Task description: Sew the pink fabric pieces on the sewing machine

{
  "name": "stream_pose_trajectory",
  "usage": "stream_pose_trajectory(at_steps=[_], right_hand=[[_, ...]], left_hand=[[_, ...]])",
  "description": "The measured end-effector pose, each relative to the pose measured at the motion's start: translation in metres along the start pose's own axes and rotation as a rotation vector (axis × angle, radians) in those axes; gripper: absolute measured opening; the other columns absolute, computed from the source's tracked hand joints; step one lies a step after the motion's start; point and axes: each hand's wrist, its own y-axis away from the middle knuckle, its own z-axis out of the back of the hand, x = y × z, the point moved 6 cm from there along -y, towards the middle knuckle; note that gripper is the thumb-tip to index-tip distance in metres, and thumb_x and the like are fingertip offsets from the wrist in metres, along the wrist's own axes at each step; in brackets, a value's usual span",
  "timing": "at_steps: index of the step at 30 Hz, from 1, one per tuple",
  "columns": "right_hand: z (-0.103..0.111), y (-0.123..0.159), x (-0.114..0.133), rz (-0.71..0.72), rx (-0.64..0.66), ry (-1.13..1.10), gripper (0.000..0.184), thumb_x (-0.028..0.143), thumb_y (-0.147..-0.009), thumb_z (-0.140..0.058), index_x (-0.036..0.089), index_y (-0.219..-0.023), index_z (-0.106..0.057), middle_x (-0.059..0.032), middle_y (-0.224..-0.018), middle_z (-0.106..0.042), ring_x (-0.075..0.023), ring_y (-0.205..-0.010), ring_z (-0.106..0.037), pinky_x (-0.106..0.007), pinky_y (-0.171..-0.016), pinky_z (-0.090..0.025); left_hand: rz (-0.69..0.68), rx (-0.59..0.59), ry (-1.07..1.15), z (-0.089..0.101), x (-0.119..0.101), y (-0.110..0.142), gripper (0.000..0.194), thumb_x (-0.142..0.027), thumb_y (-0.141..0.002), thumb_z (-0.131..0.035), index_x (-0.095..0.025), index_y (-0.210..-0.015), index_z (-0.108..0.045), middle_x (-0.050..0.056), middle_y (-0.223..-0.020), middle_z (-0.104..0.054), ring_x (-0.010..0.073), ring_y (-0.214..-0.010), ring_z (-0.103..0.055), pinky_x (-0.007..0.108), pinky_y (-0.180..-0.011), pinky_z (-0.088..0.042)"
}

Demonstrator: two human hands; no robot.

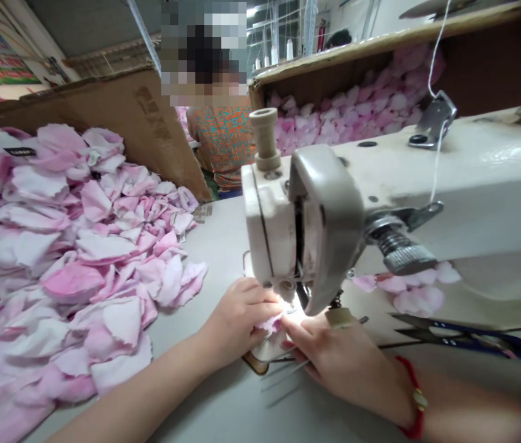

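A small pink and white fabric piece [272, 323] lies at the needle area of a white sewing machine [325, 203], lit by a bright lamp. My left hand [239, 317] has its fingers closed on the fabric's left side. From the right, my right hand [341, 360] pinches the same piece near the needle, with a red cord bracelet [412, 397] on the wrist. Most of the cloth and the needle tip are hidden by my fingers and the glare. Thin metal rods or threads [288, 375] show below my right fingers, partly blurred.
A big heap of pink and white fabric pieces [80, 264] covers the left side. Thread snips [468, 338] rest at right, by several small pieces [417, 292]. Behind stand a cardboard panel [154, 117], a box wall [477, 80] around more pieces, and a person [223, 144].
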Motion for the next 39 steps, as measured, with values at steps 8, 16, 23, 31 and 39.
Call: stream_pose_trajectory(at_steps=[8, 16, 23, 31, 39], right_hand=[[0.001, 0.007, 0.008, 0.071, -0.011, -0.013, 0.024, 0.018, -0.082, -0.038, 0.018, -0.105, -0.046, 0.0025, -0.065, -0.054, -0.0117, -0.052, -0.045, -0.028, -0.048, -0.023], [0.004, 0.002, -0.011, -0.013, 0.051, -0.061, 0.026, 0.021, -0.079, -0.043, 0.024, -0.103, -0.05, 0.003, -0.073, -0.061, -0.0132, -0.062, -0.054, -0.026, -0.053, -0.029], [0.01, 0.002, -0.015, -0.027, 0.027, -0.04, 0.035, 0.021, -0.077, -0.048, 0.026, -0.111, -0.049, 0.0031, -0.072, -0.064, -0.0134, -0.061, -0.057, -0.025, -0.054, -0.034], [0.01, 0.004, -0.012, -0.026, 0.053, 0.029, 0.046, 0.019, -0.076, -0.048, 0.025, -0.121, -0.041, 0.0006, -0.078, -0.064, -0.0154, -0.065, -0.057, -0.025, -0.054, -0.034], [0.014, -0.011, 0.005, -0.054, 0.095, 0.16, 0.044, 0.016, -0.072, -0.045, 0.014, -0.116, -0.046, -0.005, -0.074, -0.062, -0.0171, -0.058, -0.054, -0.025, -0.046, -0.031]], left_hand=[[-0.037, -0.034, -0.099, -0.004, -0.013, -0.002, 0.018, -0.016, -0.084, -0.038, -0.015, -0.089, -0.055, 0.004, -0.087, -0.058, 0.0154, -0.079, -0.05, 0.029, -0.075, -0.041], [0.02, -0.105, -0.267, -0.018, -0.009, 0.0, 0.017, -0.015, -0.085, -0.035, -0.014, -0.08, -0.051, 0.003, -0.077, -0.053, 0.0163, -0.074, -0.048, 0.034, -0.078, -0.04], [0.016, -0.188, -0.234, -0.002, -0.006, 0.001, 0.018, -0.016, -0.085, -0.034, -0.016, -0.077, -0.05, 0.002, -0.073, -0.055, 0.0139, -0.069, -0.05, 0.027, -0.068, -0.042], [-0.132, -0.44, -0.234, 0.017, -0.003, 0.011, 0.013, -0.013, -0.084, -0.041, -0.015, -0.076, -0.052, 0.004, -0.076, -0.057, 0.0131, -0.072, -0.054, 0.022, -0.059, -0.044], [-0.112, -0.199, -0.233, 0.017, 0.005, 0.0, 0.025, -0.012, -0.084, -0.036, -0.014, -0.071, -0.056, 0.006, -0.071, -0.058, 0.0157, -0.067, -0.054, 0.028, -0.06, -0.047]])
